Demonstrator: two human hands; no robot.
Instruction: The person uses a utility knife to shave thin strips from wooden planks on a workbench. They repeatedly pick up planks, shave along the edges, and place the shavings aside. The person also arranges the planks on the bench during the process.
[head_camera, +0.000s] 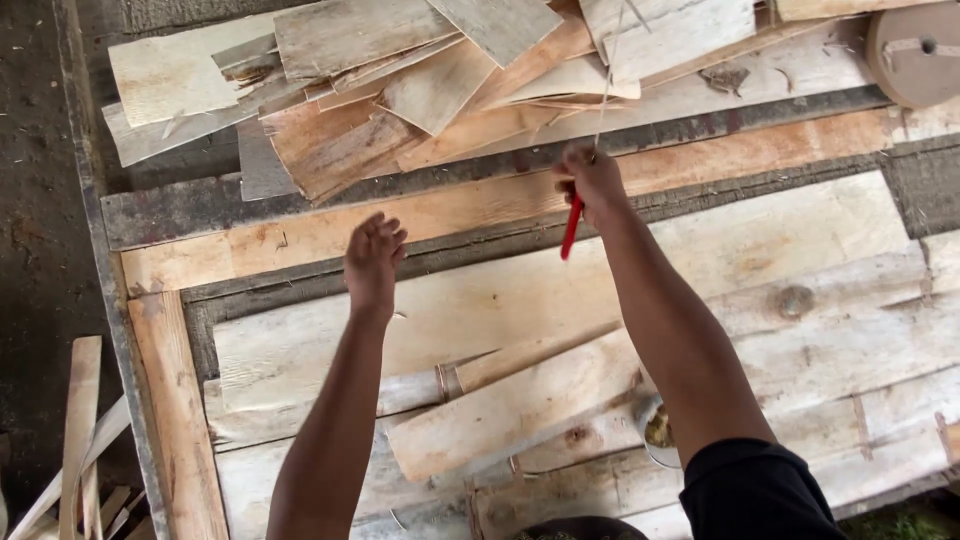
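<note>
My right hand (592, 182) is closed around a red-handled tool (571, 228) whose handle points down toward me; its working end is hidden by my fingers. It sits at the near edge of a heap of thin wood pieces (420, 90). My left hand (374, 262) hovers with fingers loosely curled and holds nothing, above a long pale plank (300, 235) just short of the heap. A short board (520, 405) lies slantwise on the rough plank bench (820, 300) between my forearms.
A round wooden disc (915, 55) rests at the far right. A small container (658, 430) peeks out beside my right arm. Dark ground (40, 250) and loose wood strips (85, 450) lie off the bench's left edge.
</note>
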